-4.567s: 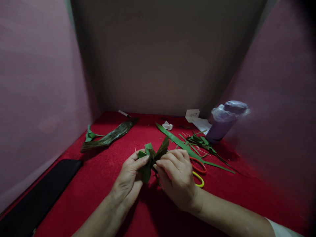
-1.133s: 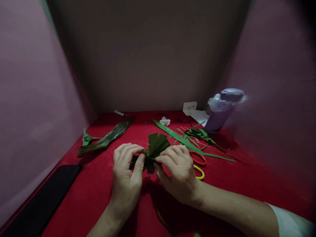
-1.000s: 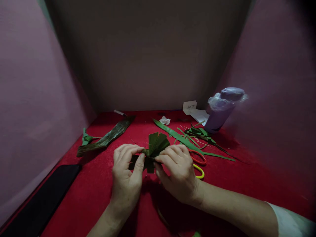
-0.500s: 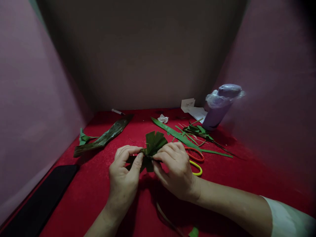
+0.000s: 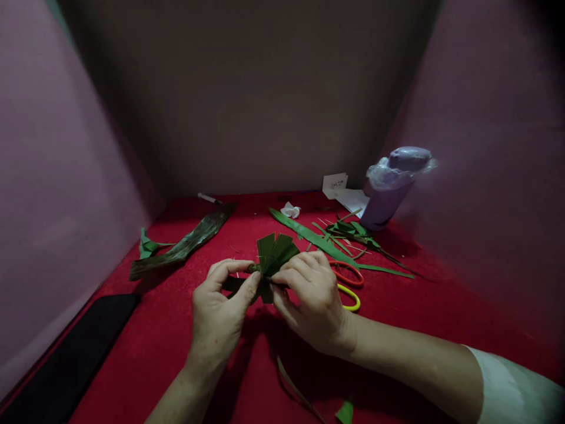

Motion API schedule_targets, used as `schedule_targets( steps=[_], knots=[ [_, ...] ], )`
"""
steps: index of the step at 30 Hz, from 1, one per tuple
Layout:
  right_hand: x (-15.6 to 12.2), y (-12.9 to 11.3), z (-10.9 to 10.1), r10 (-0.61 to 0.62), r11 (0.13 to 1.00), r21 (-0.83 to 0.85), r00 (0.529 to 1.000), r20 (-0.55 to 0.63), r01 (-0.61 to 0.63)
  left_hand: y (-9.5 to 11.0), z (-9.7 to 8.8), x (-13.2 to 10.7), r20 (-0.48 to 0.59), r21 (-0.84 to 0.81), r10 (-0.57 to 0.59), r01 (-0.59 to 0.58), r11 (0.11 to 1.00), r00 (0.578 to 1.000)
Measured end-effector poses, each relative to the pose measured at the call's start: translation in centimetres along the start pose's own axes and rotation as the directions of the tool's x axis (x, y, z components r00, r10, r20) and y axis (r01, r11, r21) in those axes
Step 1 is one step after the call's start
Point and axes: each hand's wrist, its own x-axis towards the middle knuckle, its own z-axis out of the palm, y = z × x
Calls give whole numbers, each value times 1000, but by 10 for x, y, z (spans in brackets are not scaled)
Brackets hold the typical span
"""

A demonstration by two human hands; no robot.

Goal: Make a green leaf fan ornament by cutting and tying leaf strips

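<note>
A folded green leaf piece [image 5: 273,254], fanned out like a small pleated fan, is held just above the red table [image 5: 424,306] at the middle. My left hand [image 5: 217,315] pinches its left side with thumb and forefinger. My right hand [image 5: 309,297] grips its right side, fingers curled over the folds. Both hands meet at the fan's knotted centre. The lower part of the leaf piece is hidden behind my fingers.
Scissors with red and yellow handles [image 5: 348,282] lie just right of my right hand. Long green leaf strips [image 5: 335,244] lie beyond them, a dark leaf [image 5: 185,246] at the left. A lilac wrapped bottle [image 5: 388,188], paper [image 5: 342,191], a pen [image 5: 208,198] and a black slab [image 5: 66,359] are around.
The leaf piece has been turned and spread into a flat fan. Both hands have kept hold and shifted slightly left and up in view as the camera tilted down.
</note>
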Motion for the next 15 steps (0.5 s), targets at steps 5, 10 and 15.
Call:
schedule_targets(
  steps=[5,10,15],
  knots=[
    [0,0,-2,4,1000,9,1000,17,-5,-1,-1,0,19,-92,-77,78,993,997],
    [0,0,-2,6,1000,5,1000,12,-6,-2,-3,-1,67,-212,-136,147,966,988],
    [1,-2,-1,3,1000,0,1000,11,-3,-2,-1,0,47,-219,-141,148,964,989]
  ],
)
